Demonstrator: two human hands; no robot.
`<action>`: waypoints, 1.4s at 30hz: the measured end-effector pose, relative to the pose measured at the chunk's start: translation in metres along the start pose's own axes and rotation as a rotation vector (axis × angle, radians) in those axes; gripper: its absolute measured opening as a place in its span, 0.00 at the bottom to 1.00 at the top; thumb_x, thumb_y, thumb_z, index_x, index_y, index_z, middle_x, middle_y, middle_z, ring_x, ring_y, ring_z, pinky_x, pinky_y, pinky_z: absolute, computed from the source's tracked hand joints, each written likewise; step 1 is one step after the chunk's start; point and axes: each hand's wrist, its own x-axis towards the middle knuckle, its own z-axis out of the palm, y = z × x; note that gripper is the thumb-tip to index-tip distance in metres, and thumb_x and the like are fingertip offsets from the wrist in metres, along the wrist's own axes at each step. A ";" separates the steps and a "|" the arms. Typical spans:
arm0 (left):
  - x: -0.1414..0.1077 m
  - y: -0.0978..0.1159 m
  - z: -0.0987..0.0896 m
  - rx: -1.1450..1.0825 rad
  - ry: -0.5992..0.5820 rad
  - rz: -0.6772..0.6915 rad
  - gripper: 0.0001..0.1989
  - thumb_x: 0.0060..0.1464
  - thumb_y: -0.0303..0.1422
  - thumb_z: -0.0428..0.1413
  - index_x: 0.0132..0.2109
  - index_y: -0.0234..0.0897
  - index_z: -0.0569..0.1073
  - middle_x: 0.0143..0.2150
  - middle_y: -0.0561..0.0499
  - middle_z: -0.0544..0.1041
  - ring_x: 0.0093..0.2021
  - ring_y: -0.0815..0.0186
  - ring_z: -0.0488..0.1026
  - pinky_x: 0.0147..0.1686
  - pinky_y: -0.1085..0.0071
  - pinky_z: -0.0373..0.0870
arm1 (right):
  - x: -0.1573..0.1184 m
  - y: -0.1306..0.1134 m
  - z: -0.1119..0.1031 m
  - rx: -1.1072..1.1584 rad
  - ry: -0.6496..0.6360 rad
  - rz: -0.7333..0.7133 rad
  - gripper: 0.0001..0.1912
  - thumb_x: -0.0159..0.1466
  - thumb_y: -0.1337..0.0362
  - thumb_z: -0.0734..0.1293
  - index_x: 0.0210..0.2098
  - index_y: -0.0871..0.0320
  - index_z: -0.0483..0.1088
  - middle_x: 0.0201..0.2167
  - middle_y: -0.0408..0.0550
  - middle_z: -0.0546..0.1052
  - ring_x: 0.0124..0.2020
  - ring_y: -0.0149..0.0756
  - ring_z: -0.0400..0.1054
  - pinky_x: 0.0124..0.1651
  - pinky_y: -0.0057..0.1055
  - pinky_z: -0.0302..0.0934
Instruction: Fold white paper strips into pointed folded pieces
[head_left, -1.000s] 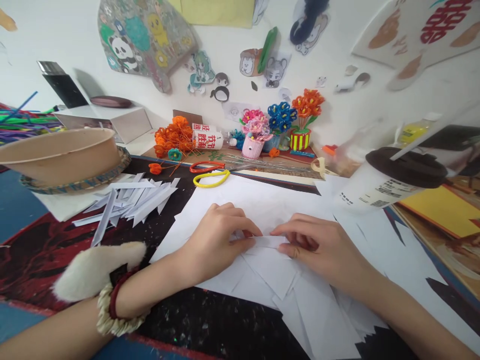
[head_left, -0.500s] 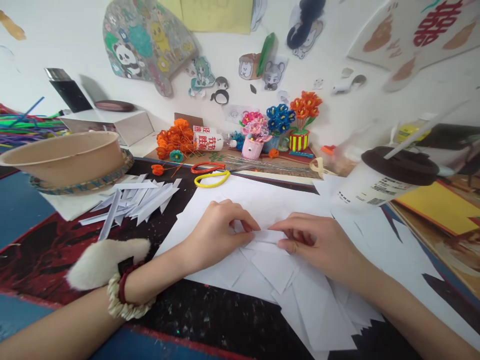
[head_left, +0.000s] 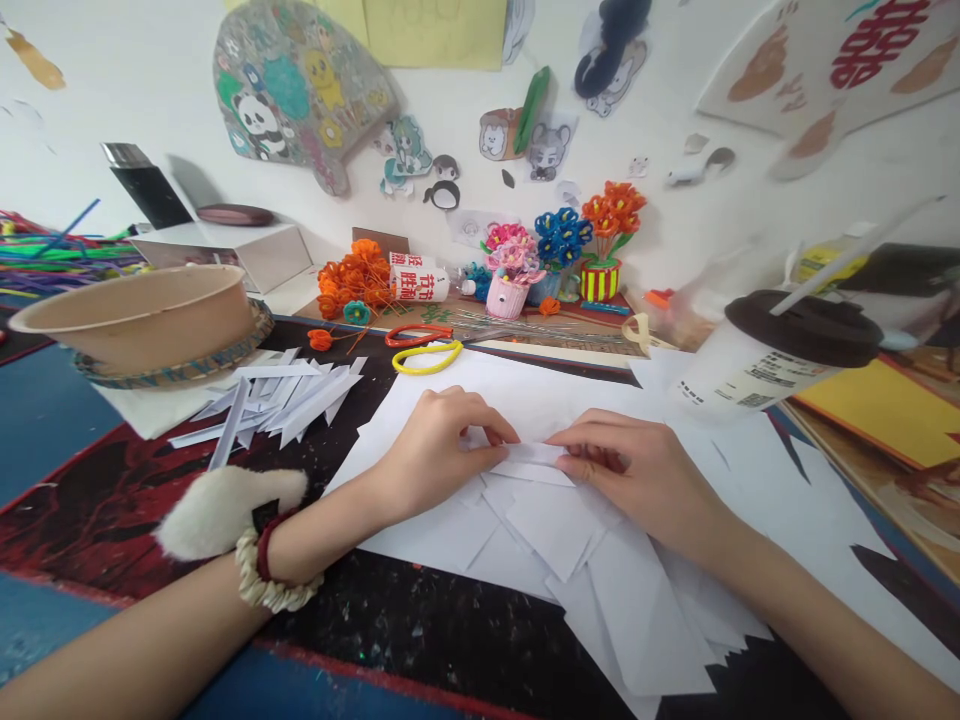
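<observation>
A small folded strip of white paper (head_left: 534,455) is pinched at both ends, a little above the paper pile. My left hand (head_left: 448,448) has its thumb and fingers closed on the left end. At the right end, my right hand (head_left: 628,458) grips the same strip between thumb and fingers. Beneath them lie loose cut paper pieces (head_left: 559,530) on larger white sheets (head_left: 420,500). Folded white strips (head_left: 289,395) are heaped to the left of my left hand.
Scissors (head_left: 429,356) with red and yellow handles lie beyond the sheets. A round beige bowl (head_left: 142,335) stands at the left. On the right is a lidded cup (head_left: 780,350) with a straw. Orange flowers (head_left: 356,280) and small flower pots (head_left: 506,297) line the back.
Both hands have moved slightly up in the view with the paper strip. The strip looks a little narrower between my fingers. The camera view has shifted slightly.
</observation>
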 end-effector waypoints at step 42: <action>-0.011 0.002 -0.007 0.187 -0.103 0.260 0.13 0.62 0.25 0.51 0.44 0.41 0.78 0.31 0.50 0.75 0.36 0.64 0.67 0.37 0.67 0.61 | -0.005 0.009 -0.004 -0.095 -0.003 -0.342 0.15 0.67 0.72 0.59 0.42 0.52 0.76 0.29 0.46 0.74 0.31 0.35 0.69 0.30 0.32 0.65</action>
